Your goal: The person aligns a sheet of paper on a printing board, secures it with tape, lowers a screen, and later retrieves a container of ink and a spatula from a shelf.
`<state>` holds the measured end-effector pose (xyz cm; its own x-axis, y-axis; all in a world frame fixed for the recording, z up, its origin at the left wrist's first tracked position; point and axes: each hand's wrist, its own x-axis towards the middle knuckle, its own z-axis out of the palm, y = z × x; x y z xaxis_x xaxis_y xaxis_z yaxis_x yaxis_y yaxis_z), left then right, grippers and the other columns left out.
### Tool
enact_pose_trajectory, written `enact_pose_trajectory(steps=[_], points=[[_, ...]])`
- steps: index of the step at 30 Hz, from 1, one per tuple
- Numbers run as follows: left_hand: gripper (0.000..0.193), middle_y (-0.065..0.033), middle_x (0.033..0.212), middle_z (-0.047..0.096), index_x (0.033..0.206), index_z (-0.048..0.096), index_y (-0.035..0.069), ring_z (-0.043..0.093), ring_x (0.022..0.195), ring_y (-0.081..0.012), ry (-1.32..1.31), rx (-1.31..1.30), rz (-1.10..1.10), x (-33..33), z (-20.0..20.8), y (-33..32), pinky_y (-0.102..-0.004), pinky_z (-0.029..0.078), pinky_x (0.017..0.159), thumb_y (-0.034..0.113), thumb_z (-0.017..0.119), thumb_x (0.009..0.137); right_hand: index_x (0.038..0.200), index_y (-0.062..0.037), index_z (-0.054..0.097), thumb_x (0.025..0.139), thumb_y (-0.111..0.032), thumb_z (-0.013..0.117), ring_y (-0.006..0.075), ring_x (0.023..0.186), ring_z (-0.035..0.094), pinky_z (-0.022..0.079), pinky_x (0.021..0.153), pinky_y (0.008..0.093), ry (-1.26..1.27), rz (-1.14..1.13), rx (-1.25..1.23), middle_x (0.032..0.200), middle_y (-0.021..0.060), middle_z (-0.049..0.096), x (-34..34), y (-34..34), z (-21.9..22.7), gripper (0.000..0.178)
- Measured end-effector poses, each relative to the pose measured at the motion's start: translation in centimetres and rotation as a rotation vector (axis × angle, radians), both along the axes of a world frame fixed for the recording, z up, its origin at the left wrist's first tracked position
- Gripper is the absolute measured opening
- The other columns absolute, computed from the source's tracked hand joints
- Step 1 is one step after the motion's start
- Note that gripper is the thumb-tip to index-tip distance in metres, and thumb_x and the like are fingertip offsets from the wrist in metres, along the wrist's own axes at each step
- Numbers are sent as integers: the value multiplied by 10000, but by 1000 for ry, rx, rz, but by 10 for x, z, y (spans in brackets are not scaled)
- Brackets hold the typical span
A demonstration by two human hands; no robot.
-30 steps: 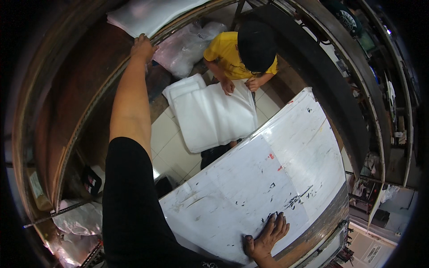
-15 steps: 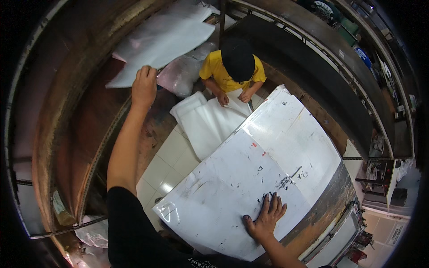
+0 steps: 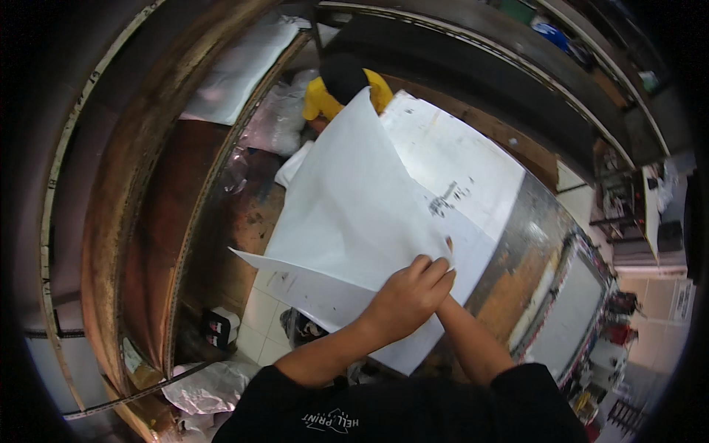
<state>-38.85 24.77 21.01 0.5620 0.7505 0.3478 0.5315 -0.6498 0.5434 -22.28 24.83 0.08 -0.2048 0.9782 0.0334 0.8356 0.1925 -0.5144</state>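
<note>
and across it comes: a white sheet (image 3: 343,199) has been drawn from the shelf (image 3: 170,177), and the left hand (image 3: 410,295) has been brought over to the right, so the work seems shifted to the table (image 3: 509,284). the sheet is held aloft above it, its near-right edge pinched by the left fingers; the right hand (image 3: 449,306) is mostly hidden, its grip cannot be told. one free corner is pointed away, another leftward; with such curling, the long axis can't be judged.
</note>
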Motion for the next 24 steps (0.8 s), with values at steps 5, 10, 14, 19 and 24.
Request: enact_pose_trajectory(steps=[5,10,14,19,24], points=[[339,-121,1079,578,1122,623,13,603,1015,-309,91,-146,26,100,-69,-49,-402,582,775,-13,623,784,1369,-7,579,1036,-284,485,296,1218,569,404,1103,486,676,-360,-95,1364,182,590,72,-41,-24,443],[274,-142,1231,565,1118,632,-7,656,987,-311,270,-194,91,170,-104,-75,-392,615,763,19,645,845,1294,8,624,1089,-293,505,228,1014,667,526,925,359,967,-580,-299,1147,107,698,169,-143,61,383],[358,-201,1346,532,1223,617,-12,653,1065,-382,248,-254,121,261,-115,-77,-462,599,860,41,637,869,1304,-6,622,1055,-253,588,240,994,682,528,919,355,778,-542,-296,1130,101,716,271,-239,98,353],[676,-290,1572,331,1574,393,175,517,1312,-478,-48,-316,62,348,-141,-98,-481,492,1068,159,654,951,1291,-22,636,945,-297,699,376,1108,647,492,988,439,-2,-354,-2,1235,186,684,381,-333,127,446],[598,-281,1444,508,1513,468,53,485,1348,-448,-48,-276,44,339,-162,-213,-460,426,1115,250,653,980,1410,-78,546,850,-323,781,348,1339,479,350,1119,567,-331,-435,-107,1437,157,533,466,-427,97,655]])
